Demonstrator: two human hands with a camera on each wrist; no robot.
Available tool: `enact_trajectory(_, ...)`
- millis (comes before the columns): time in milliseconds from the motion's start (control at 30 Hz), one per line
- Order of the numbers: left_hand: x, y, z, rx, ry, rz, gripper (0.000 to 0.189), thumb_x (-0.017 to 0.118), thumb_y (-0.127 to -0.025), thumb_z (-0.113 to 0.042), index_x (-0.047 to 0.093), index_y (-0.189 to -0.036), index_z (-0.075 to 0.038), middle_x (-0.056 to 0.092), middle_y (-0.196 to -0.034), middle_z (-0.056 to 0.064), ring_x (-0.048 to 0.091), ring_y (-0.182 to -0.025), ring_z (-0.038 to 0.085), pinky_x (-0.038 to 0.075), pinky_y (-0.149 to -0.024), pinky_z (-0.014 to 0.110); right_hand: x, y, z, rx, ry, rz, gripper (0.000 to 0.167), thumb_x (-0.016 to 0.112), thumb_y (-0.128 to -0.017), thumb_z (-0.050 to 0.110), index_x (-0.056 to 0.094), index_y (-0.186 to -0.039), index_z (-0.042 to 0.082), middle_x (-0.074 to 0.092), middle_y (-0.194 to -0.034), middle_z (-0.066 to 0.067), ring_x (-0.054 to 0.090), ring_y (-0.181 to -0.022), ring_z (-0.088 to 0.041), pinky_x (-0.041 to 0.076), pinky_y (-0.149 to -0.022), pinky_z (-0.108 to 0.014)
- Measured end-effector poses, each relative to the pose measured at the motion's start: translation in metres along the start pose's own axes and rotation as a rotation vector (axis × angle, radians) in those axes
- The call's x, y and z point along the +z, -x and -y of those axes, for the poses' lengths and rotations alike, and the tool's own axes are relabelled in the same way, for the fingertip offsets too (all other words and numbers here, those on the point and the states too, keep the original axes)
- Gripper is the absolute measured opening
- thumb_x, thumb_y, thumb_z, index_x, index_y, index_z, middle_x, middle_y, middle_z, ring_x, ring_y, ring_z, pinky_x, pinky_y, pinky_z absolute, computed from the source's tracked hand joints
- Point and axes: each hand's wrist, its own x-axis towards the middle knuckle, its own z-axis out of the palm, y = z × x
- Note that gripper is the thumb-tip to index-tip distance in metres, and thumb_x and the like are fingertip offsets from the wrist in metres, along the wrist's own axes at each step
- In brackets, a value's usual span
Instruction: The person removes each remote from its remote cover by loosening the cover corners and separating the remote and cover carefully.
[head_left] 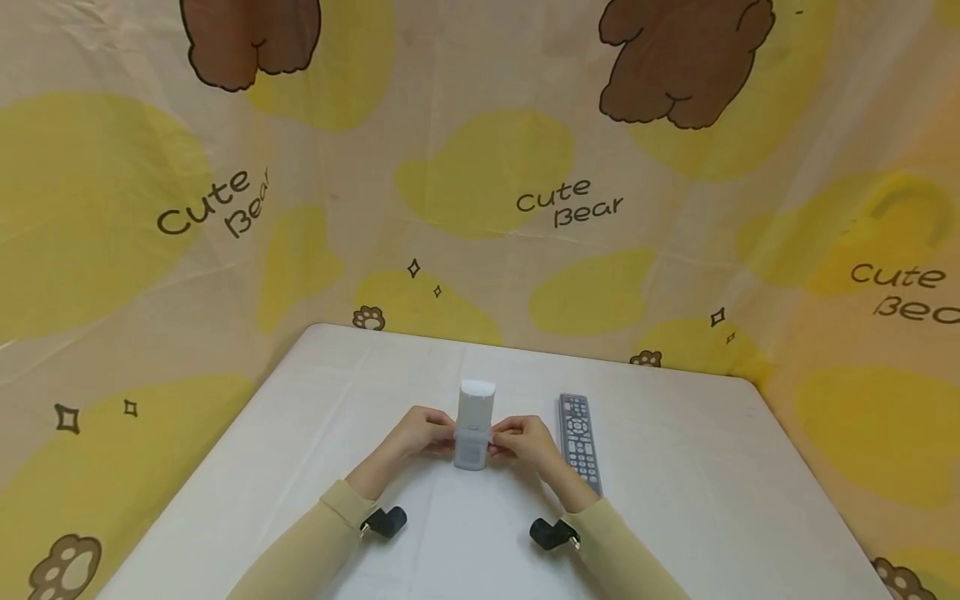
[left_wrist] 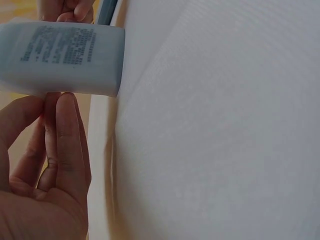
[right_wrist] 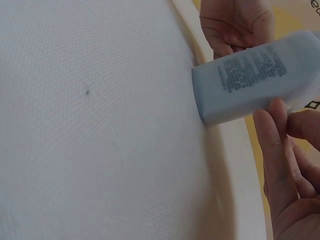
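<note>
A white oblong device (head_left: pixel 476 404), resembling an air-conditioner remote, stands upright over the table between both hands. Around its lower part is a translucent sleeve (head_left: pixel 470 457), through which small printed text shows in both wrist views. My left hand (head_left: pixel 422 429) pinches the sleeve's left edge between thumb and fingers. On the opposite side, my right hand (head_left: pixel 525 439) pinches the other edge the same way. In the left wrist view the sleeve's flat closed end (left_wrist: pixel 120 60) points toward the white tabletop.
A grey remote control (head_left: pixel 577 433) with many buttons lies right of the hands, partly behind the right forearm. Both cuffs carry small black wrist cameras (head_left: pixel 388 522). A patterned cloth (head_left: pixel 480 183) hangs behind the white table (head_left: pixel 375 375) and along its sides.
</note>
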Motion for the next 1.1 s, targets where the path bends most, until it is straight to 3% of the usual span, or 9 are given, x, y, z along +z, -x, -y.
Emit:
enact_trajectory(333,0.001,0.0,0.001,0.005,0.022,0.003,0.004,0.067,-0.081,0.0,0.07,-0.081,0.003,0.067,-0.073,0.003,0.063,-0.065,0.015,0.058,-0.063,0.031,0.002,0.003,0.0,-0.016,-0.013,-0.002,0.018,0.062,-0.086,0.001,0.064,-0.098,-0.013,0.071,-0.076,-0.017,0.069,-0.066,-0.019,0.059,-0.067,-0.036)
enact_trajectory(433,0.0,0.01,-0.009,0.01,0.034,0.022,0.004,0.067,-0.081,0.001,0.069,-0.08,0.004,0.066,-0.072,0.001,0.064,-0.067,0.016,0.058,-0.066,0.034,0.001,-0.005,-0.011,-0.016,-0.016,-0.012,0.017,0.063,-0.086,0.001,0.064,-0.097,-0.012,0.071,-0.074,-0.014,0.068,-0.064,-0.016,0.059,-0.064,-0.033)
enact_trajectory(500,0.001,0.009,-0.009,0.01,0.03,0.018,0.004,0.067,-0.081,0.001,0.069,-0.08,0.004,0.066,-0.072,0.002,0.064,-0.067,0.016,0.058,-0.066,0.033,0.001,-0.012,-0.019,-0.014,-0.018,-0.02,0.017,0.063,-0.086,0.002,0.065,-0.097,-0.011,0.071,-0.074,-0.013,0.068,-0.063,-0.015,0.058,-0.063,-0.032)
enact_trajectory(667,0.002,-0.001,0.003,0.01,0.02,-0.004,0.003,0.069,-0.08,0.0,0.069,-0.078,0.002,0.067,-0.073,0.003,0.063,-0.064,0.013,0.057,-0.061,0.029,0.001,-0.02,-0.031,-0.014,-0.02,-0.021,0.017,0.064,-0.086,0.003,0.065,-0.097,-0.009,0.071,-0.074,-0.011,0.067,-0.062,-0.013,0.058,-0.061,-0.028)
enact_trajectory(1100,0.003,0.001,0.011,0.001,-0.004,0.01,0.005,0.07,-0.079,-0.001,0.07,-0.082,0.003,0.068,-0.075,0.004,0.065,-0.063,0.013,0.058,-0.063,0.031,0.001,-0.019,-0.041,-0.033,-0.015,0.01,0.016,0.062,-0.085,0.002,0.065,-0.096,-0.01,0.071,-0.075,-0.013,0.068,-0.063,-0.015,0.058,-0.063,-0.029)
